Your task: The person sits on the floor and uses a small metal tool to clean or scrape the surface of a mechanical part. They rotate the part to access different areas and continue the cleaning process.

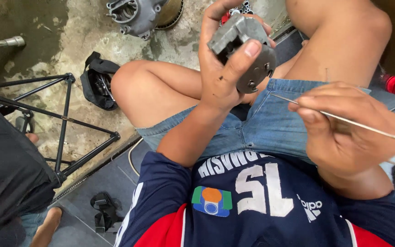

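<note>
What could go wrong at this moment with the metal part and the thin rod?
The left hand holds the grey metal part in mid-air over bare legs; it might slip and fall. The right hand pinches a thin metal rod whose tip points toward the left hand and could poke it.

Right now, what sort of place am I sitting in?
Probably an informal repair workshop on the floor. A grey engine casing lies on stained concrete, your left hand holds a greasy metal part, and your right hand pinches a thin rod.
</note>
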